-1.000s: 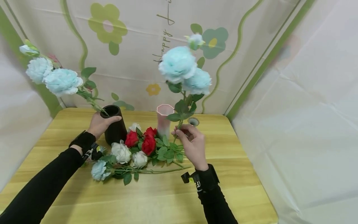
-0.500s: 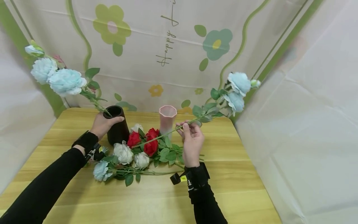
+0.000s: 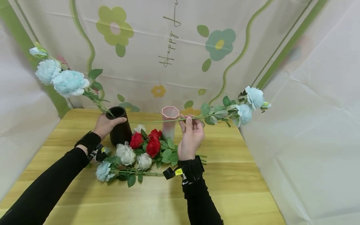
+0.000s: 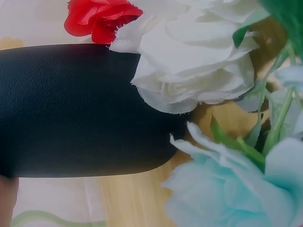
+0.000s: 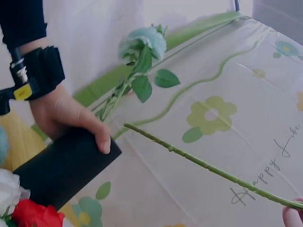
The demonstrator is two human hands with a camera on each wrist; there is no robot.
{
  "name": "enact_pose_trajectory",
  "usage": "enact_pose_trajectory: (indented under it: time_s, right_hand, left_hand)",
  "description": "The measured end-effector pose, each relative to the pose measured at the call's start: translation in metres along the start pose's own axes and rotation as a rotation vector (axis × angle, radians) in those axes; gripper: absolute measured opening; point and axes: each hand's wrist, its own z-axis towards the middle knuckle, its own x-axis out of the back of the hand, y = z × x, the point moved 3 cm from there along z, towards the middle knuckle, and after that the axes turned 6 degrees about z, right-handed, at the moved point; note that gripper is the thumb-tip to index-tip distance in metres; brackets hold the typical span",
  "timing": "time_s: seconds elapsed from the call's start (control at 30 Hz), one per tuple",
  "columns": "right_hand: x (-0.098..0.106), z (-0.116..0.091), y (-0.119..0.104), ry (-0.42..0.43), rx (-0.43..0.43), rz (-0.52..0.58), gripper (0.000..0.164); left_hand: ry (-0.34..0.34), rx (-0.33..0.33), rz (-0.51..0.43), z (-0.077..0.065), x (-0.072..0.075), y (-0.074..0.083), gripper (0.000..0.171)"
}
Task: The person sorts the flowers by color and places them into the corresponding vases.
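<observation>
My left hand [image 3: 106, 124] grips the black vase [image 3: 121, 131] near its rim, the thumb lying across the front. Out of this vase a pale blue flower stem [image 3: 68, 82] leans far to the left. My right hand [image 3: 192, 134] pinches the stem of another blue flower [image 3: 244, 112] between thumb and fingers. That stem lies nearly level, blooms to the right, its bare end pointing left towards the black vase. The right wrist view shows the bare stem tip [image 5: 127, 126] just off the vase mouth, near the left thumb.
Red roses [image 3: 153, 147], white roses [image 3: 125, 153] and a blue flower [image 3: 103, 172] lie on the wooden table [image 3: 135, 203] in front of the vases. A pink and white vase [image 3: 169, 123] stands behind them, under the held stem. A printed cloth [image 3: 157, 62] hangs behind the table.
My right hand has swung the blue flower from upright to nearly level, blooms moving right and down, stem end moving left and up. The left hand keeps holding the black vase.
</observation>
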Motion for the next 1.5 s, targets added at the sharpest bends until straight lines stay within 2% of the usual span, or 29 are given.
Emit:
enact_pose_trajectory:
  time_s: [0.13,0.27,0.3,0.33,0.4,0.5,0.53,0.63,0.67,0.73,0.83,0.97,1.07,1.13,1.27,1.3,1.37,1.4,1.5]
  right_hand:
    - [-0.008,0.004,0.001,0.033,-0.010,0.036,0.024]
    - [-0.015,0.008,0.008,0.041,-0.022,0.006,0.019]
    - [-0.004,0.017,0.025,0.032,-0.016,0.006,0.017]
    - [-0.004,0.018,0.029,0.037,-0.017,0.002,0.015]
    - [-0.002,0.023,0.042,0.045,-0.022,0.013,0.019]
    - [0.015,0.036,0.078,0.025,-0.006,0.020,0.026]
    - [0.012,0.034,0.080,0.016,0.004,0.000,0.029]
    - [0.033,0.049,0.126,-0.066,0.082,-0.059,0.030]
    - [0.033,0.050,0.132,-0.081,0.083,-0.072,0.031]
    - [0.030,0.049,0.142,-0.124,0.117,-0.087,0.030]
    - [0.006,0.038,0.132,-0.143,0.118,-0.089,0.027]
    - [-0.021,0.022,0.122,-0.193,0.153,-0.154,0.022]
    - [-0.032,0.015,0.120,-0.248,0.166,-0.169,0.023]
    - [-0.034,0.015,0.126,-0.288,0.178,-0.167,0.023]
    - [-0.020,0.036,0.169,-0.430,0.264,-0.194,0.024]
    - [-0.025,0.035,0.165,-0.444,0.266,-0.229,0.024]
    - [-0.041,0.032,0.154,-0.456,0.224,-0.290,0.023]
    - [-0.045,0.033,0.156,-0.461,0.207,-0.325,0.023]
    - [-0.046,0.036,0.180,-0.496,0.197,-0.399,0.025]
  left_hand:
    - [-0.010,-0.004,-0.005,0.001,-0.001,0.001,0.077]
    - [-0.015,-0.003,-0.017,0.001,-0.001,0.002,0.075]
    - [-0.013,0.001,-0.013,0.001,-0.001,0.002,0.075]
    - [-0.011,0.005,-0.007,0.001,-0.001,0.003,0.076]
    - [-0.005,0.007,0.002,-0.001,0.000,0.002,0.080]
    - [0.004,0.003,0.016,-0.001,0.001,0.002,0.082]
    - [0.004,0.001,0.013,-0.001,0.000,0.002,0.083]
    - [0.004,-0.004,0.008,-0.001,0.000,0.002,0.083]
    - [0.002,-0.006,0.006,-0.001,0.000,0.002,0.082]
    - [-0.004,-0.005,0.002,-0.001,-0.001,0.002,0.082]
    - [-0.011,-0.004,0.003,-0.001,-0.001,0.002,0.082]
    - [0.002,-0.011,0.003,-0.001,0.001,0.003,0.080]
    - [0.004,-0.020,0.000,0.000,0.000,0.003,0.077]
    - [-0.002,-0.024,-0.002,0.000,0.000,0.002,0.076]
    - [-0.003,-0.033,-0.003,0.000,0.001,0.002,0.076]
    - [-0.003,-0.034,-0.002,0.000,0.002,0.002,0.076]
    - [-0.002,-0.035,-0.004,-0.001,0.004,0.003,0.076]
    - [-0.002,-0.036,-0.003,-0.001,0.004,0.003,0.075]
    - [0.001,-0.034,0.006,-0.002,0.006,0.002,0.074]
